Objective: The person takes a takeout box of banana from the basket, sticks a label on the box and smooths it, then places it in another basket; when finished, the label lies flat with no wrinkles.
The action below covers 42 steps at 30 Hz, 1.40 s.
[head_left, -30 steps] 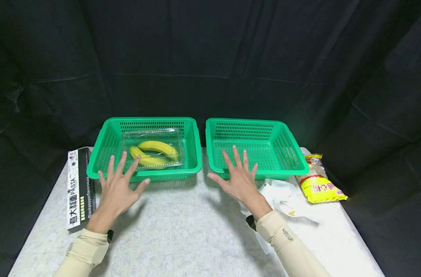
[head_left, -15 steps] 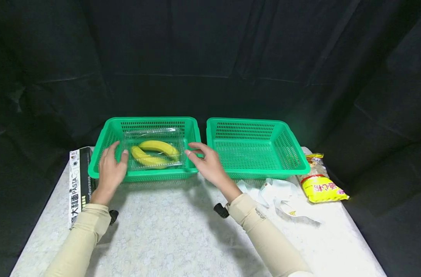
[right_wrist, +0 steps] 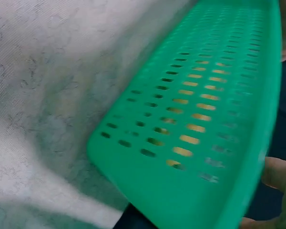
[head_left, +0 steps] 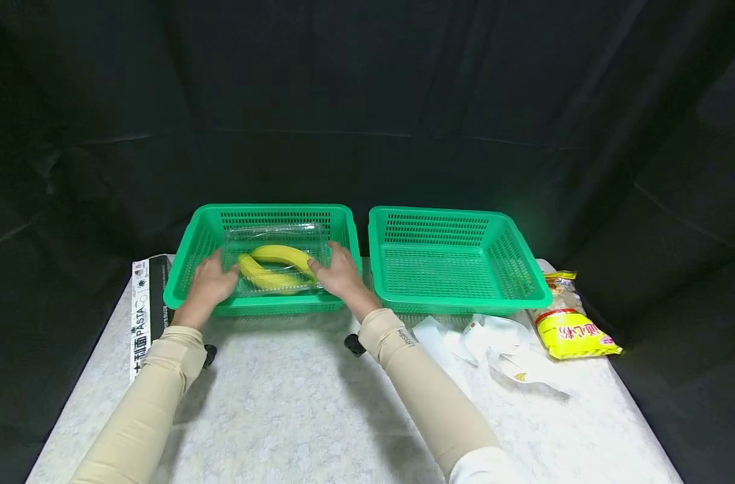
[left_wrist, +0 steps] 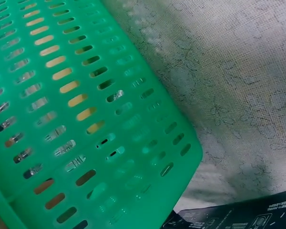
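In the head view, a clear plastic box (head_left: 252,235) with two yellow bananas (head_left: 282,255) in it sits inside the left green basket (head_left: 175,269). My left hand (head_left: 212,281) grips the box's left end, thumb toward the bananas. At the opposite end my right hand (head_left: 341,274) holds the box, its thumb on the near right corner. The fingers reach down into the basket and are partly hidden. Both wrist views mostly show the basket's slotted wall (left_wrist: 133,119), with yellow showing through the slots; part of the right hand (right_wrist: 281,176) appears at the right edge.
A second green basket (head_left: 436,269) stands to the right. Torn white paper (head_left: 500,336) lies in front of it, and a yellow-labelled food bag (head_left: 569,323) is at the table's right edge. A black-and-white pasta box (head_left: 140,302) lies left of the baskets.
Both hands, first spread open over the baskets' front edges, have moved in to the clear box and taken hold of its two ends. The right hand has come leftward. The view has shifted slightly.
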Tool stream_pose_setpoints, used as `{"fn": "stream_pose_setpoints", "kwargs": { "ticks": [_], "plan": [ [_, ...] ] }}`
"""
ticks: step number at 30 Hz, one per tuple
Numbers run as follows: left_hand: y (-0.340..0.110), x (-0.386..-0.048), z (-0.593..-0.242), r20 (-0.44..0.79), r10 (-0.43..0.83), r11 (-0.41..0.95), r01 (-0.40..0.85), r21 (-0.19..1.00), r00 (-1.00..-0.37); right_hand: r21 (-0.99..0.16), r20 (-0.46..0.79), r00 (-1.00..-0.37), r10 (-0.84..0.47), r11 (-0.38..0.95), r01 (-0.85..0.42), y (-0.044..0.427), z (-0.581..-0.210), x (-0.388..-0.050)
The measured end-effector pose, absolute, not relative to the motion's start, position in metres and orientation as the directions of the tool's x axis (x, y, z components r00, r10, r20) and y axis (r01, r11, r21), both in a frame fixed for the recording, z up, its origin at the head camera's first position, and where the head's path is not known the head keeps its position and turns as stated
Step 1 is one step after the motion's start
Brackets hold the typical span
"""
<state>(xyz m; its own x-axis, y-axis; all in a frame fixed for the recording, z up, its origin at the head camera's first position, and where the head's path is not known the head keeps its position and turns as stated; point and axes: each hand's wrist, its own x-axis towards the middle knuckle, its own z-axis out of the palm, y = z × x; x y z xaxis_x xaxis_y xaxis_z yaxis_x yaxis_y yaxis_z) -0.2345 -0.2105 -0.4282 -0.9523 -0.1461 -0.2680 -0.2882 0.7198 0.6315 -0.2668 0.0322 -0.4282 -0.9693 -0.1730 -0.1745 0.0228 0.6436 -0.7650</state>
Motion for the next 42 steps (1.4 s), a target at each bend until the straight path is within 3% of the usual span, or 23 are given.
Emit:
{"fn": "stream_pose_setpoints", "kwargs": {
  "ticks": [8,24,33,42],
  "plan": [
    [-0.214,-0.236,-0.427,-0.271,-0.119,0.74,-0.267,0.618,-0.955,-0.742,-0.253,-0.951,-0.176,0.666,0.074,0.025,-0.432,-0.269],
    [-0.21,-0.233,-0.429,-0.257,-0.139,0.716,-0.276,0.641,-0.956,-0.737,-0.246,-0.957,-0.154,0.671,0.082,0.021,-0.436,-0.269],
    [-0.202,-0.222,-0.419,0.064,-0.241,0.64,-0.109,0.761,-0.969,-0.812,-0.131,-0.981,-0.14,0.583,0.025,0.024,-0.415,-0.262],
    [-0.188,-0.179,-0.394,0.182,-0.241,0.523,0.03,0.852,-0.953,-0.904,0.034,-0.989,-0.144,0.418,-0.092,0.068,-0.381,-0.218]
  ]
}}
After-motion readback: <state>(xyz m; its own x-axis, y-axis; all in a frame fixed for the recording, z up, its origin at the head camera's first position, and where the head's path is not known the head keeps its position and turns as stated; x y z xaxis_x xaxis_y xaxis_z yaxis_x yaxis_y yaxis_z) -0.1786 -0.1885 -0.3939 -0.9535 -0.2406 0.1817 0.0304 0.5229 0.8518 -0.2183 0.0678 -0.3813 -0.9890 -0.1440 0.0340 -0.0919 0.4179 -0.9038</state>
